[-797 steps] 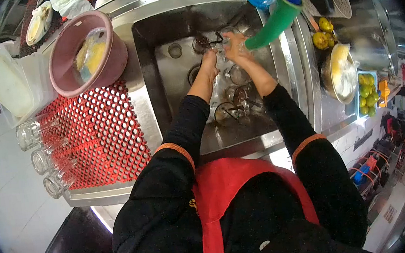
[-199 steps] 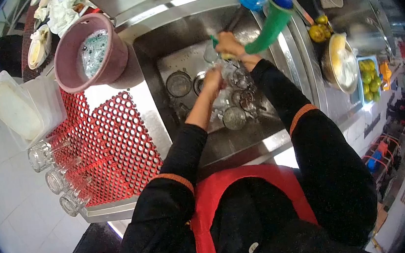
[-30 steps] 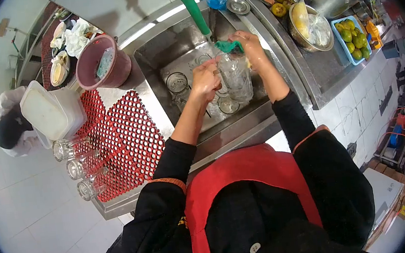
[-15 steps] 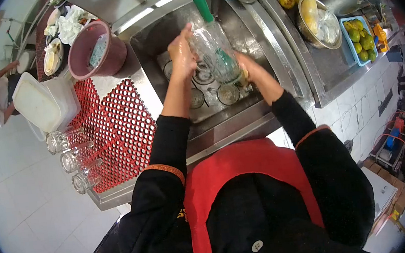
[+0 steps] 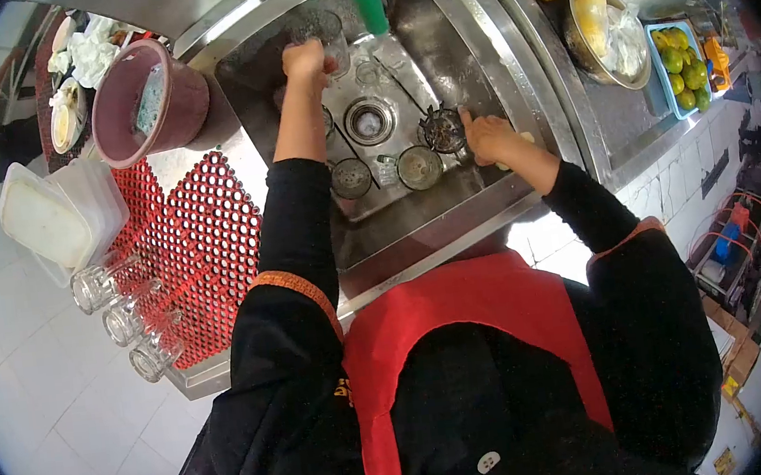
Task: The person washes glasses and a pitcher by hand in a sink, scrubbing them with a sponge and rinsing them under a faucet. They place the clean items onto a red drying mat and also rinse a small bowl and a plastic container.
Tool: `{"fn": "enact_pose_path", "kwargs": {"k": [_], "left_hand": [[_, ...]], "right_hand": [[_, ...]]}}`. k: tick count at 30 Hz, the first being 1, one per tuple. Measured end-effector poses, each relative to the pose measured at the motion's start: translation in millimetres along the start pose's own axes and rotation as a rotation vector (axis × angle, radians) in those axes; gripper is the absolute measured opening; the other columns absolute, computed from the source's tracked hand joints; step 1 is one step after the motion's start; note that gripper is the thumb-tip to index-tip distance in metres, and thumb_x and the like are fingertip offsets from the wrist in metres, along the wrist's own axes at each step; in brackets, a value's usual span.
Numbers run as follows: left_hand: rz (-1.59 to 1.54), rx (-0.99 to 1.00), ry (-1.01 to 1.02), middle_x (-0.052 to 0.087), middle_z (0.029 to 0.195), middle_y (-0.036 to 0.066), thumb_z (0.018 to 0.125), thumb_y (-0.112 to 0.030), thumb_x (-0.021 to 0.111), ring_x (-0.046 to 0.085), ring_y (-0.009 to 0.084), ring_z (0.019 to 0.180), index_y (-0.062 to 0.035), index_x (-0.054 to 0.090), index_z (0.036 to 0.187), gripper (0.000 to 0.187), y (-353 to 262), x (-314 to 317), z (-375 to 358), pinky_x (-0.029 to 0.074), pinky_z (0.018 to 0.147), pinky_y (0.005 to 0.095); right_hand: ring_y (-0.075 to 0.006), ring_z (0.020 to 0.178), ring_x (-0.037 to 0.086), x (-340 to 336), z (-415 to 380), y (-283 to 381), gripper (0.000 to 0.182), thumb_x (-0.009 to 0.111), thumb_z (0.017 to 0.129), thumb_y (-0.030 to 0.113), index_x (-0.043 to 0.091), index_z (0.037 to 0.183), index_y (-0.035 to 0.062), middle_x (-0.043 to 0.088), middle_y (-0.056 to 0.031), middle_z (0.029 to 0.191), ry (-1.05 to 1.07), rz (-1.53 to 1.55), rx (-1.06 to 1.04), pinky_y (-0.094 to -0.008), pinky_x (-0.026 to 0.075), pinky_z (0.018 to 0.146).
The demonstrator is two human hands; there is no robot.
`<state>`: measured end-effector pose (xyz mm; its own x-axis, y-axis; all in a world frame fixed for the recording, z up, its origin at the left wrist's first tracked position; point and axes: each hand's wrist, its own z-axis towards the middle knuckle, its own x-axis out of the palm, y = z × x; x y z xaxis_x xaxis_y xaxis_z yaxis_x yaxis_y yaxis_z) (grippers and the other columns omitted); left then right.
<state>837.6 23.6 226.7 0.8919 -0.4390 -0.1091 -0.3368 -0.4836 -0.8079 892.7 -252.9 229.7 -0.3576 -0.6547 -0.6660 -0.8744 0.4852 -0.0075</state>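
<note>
My left hand [image 5: 308, 60] is closed at the side of a clear glass mug [image 5: 332, 40] in the far left part of the metal sink [image 5: 463, 53]; its fingers hide part of the glass. My right hand [image 5: 493, 140] is over the sink's right side, index finger stretched out beside a dark, spiky-edged round thing [image 5: 443, 129]. A pale edge shows under that palm, mostly hidden, perhaps a sponge. Glass mugs [image 5: 420, 167] stand on the sink floor near the drain [image 5: 368, 121]. A thick green hose [image 5: 363, 0] hangs over the sink from the far side.
Left of the sink is a red perforated mat [image 5: 203, 228] with three glass mugs [image 5: 125, 320] along its edge. A maroon bucket [image 5: 154, 113] and stacked plastic tubs [image 5: 58, 216] stand behind. On the right counter are a metal bowl [image 5: 589, 62] and a blue basket of green fruit [image 5: 683, 71].
Both hands were together on the glass under the hose. They have separated: my left hand has carried the glass to the sink's far left, and my right hand has let go and moved right.
</note>
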Motion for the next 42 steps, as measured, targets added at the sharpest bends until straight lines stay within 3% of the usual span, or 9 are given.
{"fn": "enact_pose_path", "kwargs": {"k": [8,14,18,25,27,32,34,37,42], "left_hand": [[0.099,-0.36,-0.147,0.056,0.082,0.019,0.072,-0.011,0.055,0.055,0.0239,0.053,-0.0054,0.037,0.118,0.05,82.4,14.5,87.4,0.04,0.037,0.0356],[-0.031,-0.37,-0.159,0.057,0.082,0.013,0.075,-0.017,0.054,0.056,0.0209,0.064,0.002,0.053,0.1,0.031,120.1,20.0,109.9,0.04,0.045,0.031],[-0.083,-0.279,-0.048,0.052,0.094,0.025,0.074,-0.012,0.048,0.051,0.0302,0.055,0.0048,0.043,0.103,0.033,109.8,18.8,94.1,0.042,0.055,0.0476],[0.066,0.152,-0.471,0.053,0.1,0.019,0.072,-0.009,0.053,0.053,0.0286,0.087,0.0059,0.048,0.101,0.033,94.3,31.1,0.5,0.042,0.072,0.0414],[0.377,0.45,-0.214,0.058,0.089,0.016,0.073,-0.016,0.058,0.056,0.0254,0.076,0.0054,0.052,0.096,0.032,97.1,23.2,-30.6,0.044,0.066,0.0316],[0.422,-0.523,0.784,0.059,0.07,0.015,0.078,-0.053,0.046,0.059,0.0242,0.058,0.0087,0.05,0.1,0.066,111.0,19.8,-81.3,0.048,0.053,0.0355],[0.193,-0.193,0.91,0.058,0.081,0.012,0.08,-0.046,0.049,0.058,0.0209,0.074,0.0087,0.048,0.1,0.058,119.7,13.6,-106.8,0.048,0.063,0.0318],[0.027,-0.691,1.031,0.057,0.091,0.008,0.083,-0.03,0.048,0.054,0.0169,0.083,-0.001,0.051,0.102,0.034,109.4,15.5,-115.6,0.044,0.076,0.0319],[-0.113,-0.458,0.97,0.057,0.073,0.007,0.081,-0.015,0.047,0.056,0.0177,0.068,-0.0033,0.053,0.088,0.016,108.6,-10.7,-105.8,0.047,0.062,0.0306]], "right_hand": [[-0.0378,0.092,0.053,7.7,35.3,-5.4,0.1,0.071,0.059,0.011,0.004,0.133,0.0116,0.055,-0.0246,0.097,-0.284,0.638,-0.165,-0.0391,0.042,0.079],[-0.0384,0.102,0.046,14.5,32.6,-8.8,0.112,0.075,0.055,0.01,-0.007,0.133,0.0159,0.046,-0.0273,0.111,0.076,0.561,-0.187,-0.0382,0.037,0.086],[-0.0366,0.095,0.051,24.7,48.1,5.4,0.096,0.073,0.057,0.014,0.013,0.132,0.0211,0.053,-0.02,0.105,-0.134,0.627,-0.342,-0.0374,0.039,0.083],[-0.0335,0.09,0.055,21.3,76.7,8.3,0.059,0.066,0.063,0.038,0.053,0.106,-0.0001,0.056,-0.0242,0.093,-0.247,0.684,-0.31,-0.0358,0.039,0.085],[-0.0337,0.083,0.055,20.6,72.2,7.3,0.049,0.063,0.066,0.042,0.058,0.095,0.0024,0.057,-0.0244,0.08,-0.441,0.626,-0.304,-0.0377,0.039,0.08],[-0.0346,0.059,0.055,-36.7,-5.6,25.6,0.035,0.064,0.067,0.03,0.057,0.086,0.0016,0.053,-0.0195,0.056,-0.451,0.601,-0.453,-0.0391,0.044,0.062],[-0.0336,0.053,0.054,-45.0,-36.6,44.4,0.028,0.064,0.064,0.018,0.055,0.086,0.0026,0.055,-0.0166,0.059,-0.64,0.508,-0.74,-0.0382,0.044,0.057],[-0.0314,0.058,0.056,-39.1,-59.3,71.8,0.028,0.062,0.061,0.01,0.054,0.087,0.0062,0.057,-0.0142,0.064,-0.495,0.102,-0.609,-0.0395,0.045,0.056],[-0.0298,0.072,0.057,-56.9,-71.3,68.4,0.029,0.058,0.061,0.005,0.056,0.089,0.0103,0.059,-0.0129,0.076,-0.469,0.327,-0.722,-0.0409,0.044,0.068]]}}
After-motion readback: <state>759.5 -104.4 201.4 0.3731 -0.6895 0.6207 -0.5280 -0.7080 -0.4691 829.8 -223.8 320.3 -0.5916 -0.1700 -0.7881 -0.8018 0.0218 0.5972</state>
